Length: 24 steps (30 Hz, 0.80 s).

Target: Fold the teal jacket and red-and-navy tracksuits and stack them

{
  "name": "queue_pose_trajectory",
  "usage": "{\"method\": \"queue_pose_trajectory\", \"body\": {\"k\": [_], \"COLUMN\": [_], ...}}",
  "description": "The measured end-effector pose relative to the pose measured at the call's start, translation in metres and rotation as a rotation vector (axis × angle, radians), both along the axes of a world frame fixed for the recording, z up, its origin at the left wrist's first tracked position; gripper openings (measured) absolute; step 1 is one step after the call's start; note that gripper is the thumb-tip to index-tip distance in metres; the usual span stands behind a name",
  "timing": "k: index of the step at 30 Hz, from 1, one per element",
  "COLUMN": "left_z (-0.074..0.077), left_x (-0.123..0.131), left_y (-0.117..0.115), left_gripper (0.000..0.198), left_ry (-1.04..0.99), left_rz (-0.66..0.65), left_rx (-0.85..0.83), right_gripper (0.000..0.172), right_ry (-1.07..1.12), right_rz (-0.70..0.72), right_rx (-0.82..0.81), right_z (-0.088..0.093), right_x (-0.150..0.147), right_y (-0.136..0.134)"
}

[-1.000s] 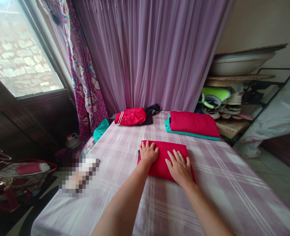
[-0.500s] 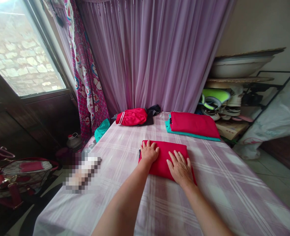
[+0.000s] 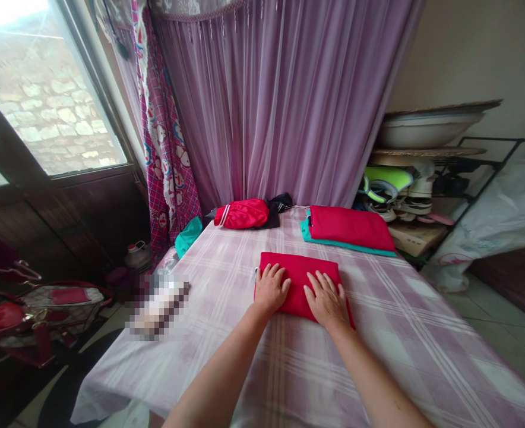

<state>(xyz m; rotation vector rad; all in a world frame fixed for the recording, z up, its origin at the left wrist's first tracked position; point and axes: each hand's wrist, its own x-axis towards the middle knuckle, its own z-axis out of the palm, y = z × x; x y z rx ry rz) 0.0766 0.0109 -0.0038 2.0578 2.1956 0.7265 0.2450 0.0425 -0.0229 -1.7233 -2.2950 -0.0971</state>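
My left hand [image 3: 270,289] and my right hand [image 3: 327,300] lie flat side by side on a folded red cloth [image 3: 297,279], fingers spread and not gripping. The cloth sits on a pink-and-white plaid bedspread [image 3: 391,339]. Farther back is a folded red garment [image 3: 350,227] on a folded teal garment [image 3: 306,232]. Red shorts with white stripes [image 3: 241,213] lie back left on a black garment [image 3: 280,204]. A teal cloth [image 3: 188,235] hangs at the left edge. A pixelated object [image 3: 159,306] lies on the bedspread left of my hands.
A sheer lilac curtain [image 3: 284,107] hangs behind the bed, beside a window [image 3: 44,95]. To the right, a black metal rack [image 3: 480,160] holds shoes and a white basin [image 3: 427,131]. A patterned bag [image 3: 62,303] sits on the floor at left.
My hands have slid slightly toward me on the red cloth, the left more than the right. The view has tilted, and the room shifts slightly in the frame.
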Motion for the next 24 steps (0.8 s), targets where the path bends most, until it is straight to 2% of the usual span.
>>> {"method": "queue_pose_trajectory", "body": {"k": [11, 19, 24], "left_z": [-0.009, -0.02, -0.019], "left_x": [-0.003, -0.001, -0.001], "left_y": [-0.026, -0.029, -0.03], "left_gripper": [0.05, 0.048, 0.049], "left_ry": [-0.003, 0.005, 0.017], "left_rz": [-0.026, -0.002, -0.008], "left_rx": [-0.014, 0.033, 0.033], "right_gripper": [0.053, 0.05, 0.047], "right_ry": [-0.054, -0.018, 0.038], "right_rz": [-0.015, 0.006, 0.048], "right_rx": [-0.053, 0.108, 0.227], "right_z": [0.009, -0.015, -0.029], "right_x": [-0.001, 0.013, 0.022], "right_y": [-0.006, -0.008, -0.008]}}
